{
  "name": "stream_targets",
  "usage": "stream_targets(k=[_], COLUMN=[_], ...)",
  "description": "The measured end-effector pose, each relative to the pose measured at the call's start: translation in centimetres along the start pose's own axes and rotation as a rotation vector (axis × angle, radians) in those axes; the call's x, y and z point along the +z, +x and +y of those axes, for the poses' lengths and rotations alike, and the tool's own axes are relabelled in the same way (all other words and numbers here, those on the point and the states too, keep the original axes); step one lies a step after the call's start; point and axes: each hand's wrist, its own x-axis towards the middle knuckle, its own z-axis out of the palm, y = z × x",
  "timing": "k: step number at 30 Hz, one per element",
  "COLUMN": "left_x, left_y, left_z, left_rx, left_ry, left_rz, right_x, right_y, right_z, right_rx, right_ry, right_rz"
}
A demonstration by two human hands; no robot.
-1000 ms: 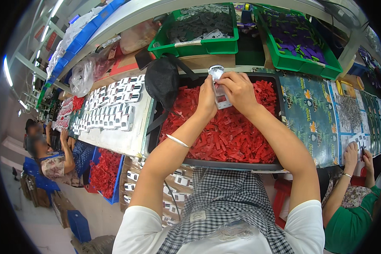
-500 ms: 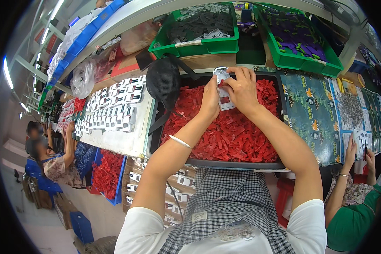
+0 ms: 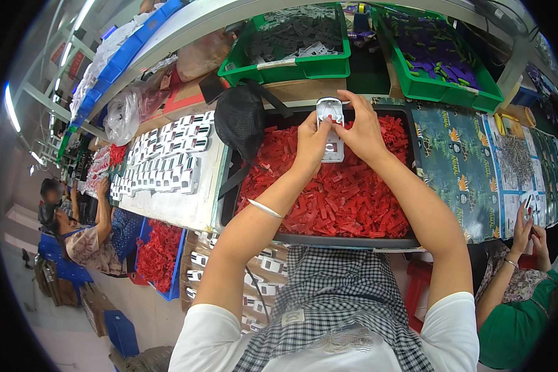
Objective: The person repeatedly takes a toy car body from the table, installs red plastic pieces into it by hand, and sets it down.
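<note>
A white plastic toy car body [image 3: 333, 153], with a red piece showing in its middle, is held above a black tray [image 3: 415, 167] of loose red plastic parts [image 3: 328, 204]. My left hand [image 3: 310, 144] grips its left side, thumb laid over the front. From the right, my right hand [image 3: 361, 131] holds the same car body, its thumb pressing near the red piece while the fingers curve up past the far end. The fingertips behind the body are hidden.
Rows of similar white car bodies [image 3: 161, 173] cover the board to the left. A black mesh cap [image 3: 239, 121] overlaps the tray's left rim. Green bins [image 3: 291, 69] stand behind. At right, a co-worker's hands [image 3: 527, 232] work beside a pile of small metal pieces [image 3: 513, 158].
My right hand has shifted from bent over the car body's top to its right side, with fingers raised. The body has turned more upright, baring the red piece. The right co-worker's hands moved.
</note>
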Motion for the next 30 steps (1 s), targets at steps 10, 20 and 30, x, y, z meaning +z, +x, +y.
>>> stream_targets(k=[10, 20, 30], left_x=[0.6, 0.6, 0.8], left_y=[-0.3, -0.8, -1.2], left_z=[-0.2, -0.7, -0.2], left_rx=[0.064, 0.066, 0.097], left_ry=[0.018, 0.117, 0.148], left_rz=[-0.009, 0.005, 0.069], right_x=[0.1, 0.6, 0.4], right_y=[0.6, 0.2, 0.2], right_z=[1.9, 2.2, 1.3], right_rx=[0.233, 0.326, 0.340], right_ry=[0.622, 0.673, 0.737], right_rz=[-0.236, -0.222, -0.239])
